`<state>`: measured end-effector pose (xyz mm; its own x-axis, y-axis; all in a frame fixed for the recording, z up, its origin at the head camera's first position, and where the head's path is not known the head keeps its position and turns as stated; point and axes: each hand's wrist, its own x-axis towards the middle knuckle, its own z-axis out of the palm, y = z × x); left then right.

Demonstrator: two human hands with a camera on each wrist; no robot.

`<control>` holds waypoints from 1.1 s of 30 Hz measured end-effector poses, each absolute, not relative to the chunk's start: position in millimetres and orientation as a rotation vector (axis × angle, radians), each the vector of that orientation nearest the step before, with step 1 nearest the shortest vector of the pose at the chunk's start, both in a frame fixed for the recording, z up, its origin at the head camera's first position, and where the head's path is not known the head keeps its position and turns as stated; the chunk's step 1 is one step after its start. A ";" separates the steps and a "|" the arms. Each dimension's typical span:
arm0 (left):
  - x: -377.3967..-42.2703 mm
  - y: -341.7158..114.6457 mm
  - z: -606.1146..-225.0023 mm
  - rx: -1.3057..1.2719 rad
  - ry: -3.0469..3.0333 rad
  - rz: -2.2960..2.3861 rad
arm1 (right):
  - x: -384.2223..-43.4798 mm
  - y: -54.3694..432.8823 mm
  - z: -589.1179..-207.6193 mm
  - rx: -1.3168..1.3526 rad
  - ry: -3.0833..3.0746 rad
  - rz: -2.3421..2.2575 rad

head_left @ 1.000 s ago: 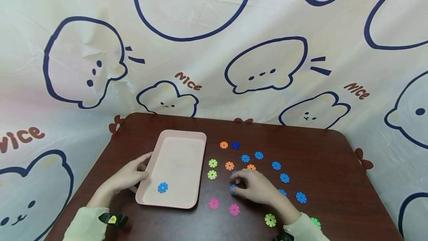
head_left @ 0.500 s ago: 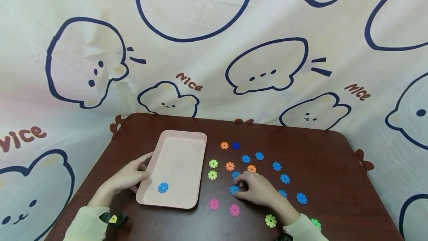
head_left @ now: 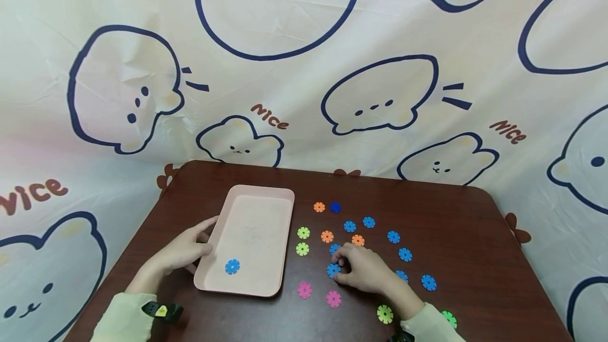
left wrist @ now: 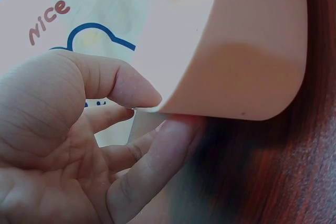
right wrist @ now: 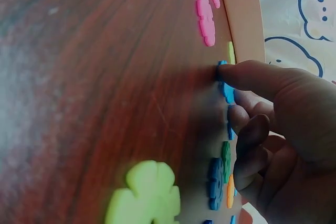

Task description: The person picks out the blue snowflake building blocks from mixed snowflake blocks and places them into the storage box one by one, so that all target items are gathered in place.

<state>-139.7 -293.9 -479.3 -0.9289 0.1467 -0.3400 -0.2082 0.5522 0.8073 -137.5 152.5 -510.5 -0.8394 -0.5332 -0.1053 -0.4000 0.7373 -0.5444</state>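
Observation:
My left hand (head_left: 182,247) holds the left rim of a pale pink tray (head_left: 218,226). In the left wrist view, the thumb lies over the rim of the tray (left wrist: 247,77), with fingers beneath. One blue notched plastic disc (head_left: 232,266) lies in the tray. To the tray's right, my right hand (head_left: 363,268) is low over the table, thumb and index finger curled at the edges of another blue notched disc (head_left: 333,271). The right wrist view shows the thumb touching that blue disc (right wrist: 226,85), which still lies at the tabletop. A further blue disc (head_left: 334,248) is just behind the fingers.
Several loose discs lie around the right hand: green (head_left: 302,249), orange (head_left: 326,236), pink (head_left: 333,298), yellow-green (head_left: 385,314) and blue (head_left: 428,282). The brown table (head_left: 475,257) meets a printed cloth (head_left: 304,88) behind.
My right hand has shifted slightly right and its fingers have drawn in at the blue disc, uncovering more of the one behind. The left hand and tray stay put.

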 end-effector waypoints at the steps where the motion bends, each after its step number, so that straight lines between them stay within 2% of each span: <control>1: -139.7 -293.9 -479.0 -0.046 2.421 1.333 | -137.2 152.4 -510.7 -0.733 2.688 -0.759; 33: -137.7 -293.0 -478.9 -0.054 2.418 1.355 | -134.2 155.0 -522.7 -0.753 2.573 -1.062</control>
<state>-137.7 -293.0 -478.9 -0.9318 0.1435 -0.3335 -0.2095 0.5378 0.8166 -134.2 155.0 -522.7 -0.8328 -0.5522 -0.0387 -0.3643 0.5994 -0.7128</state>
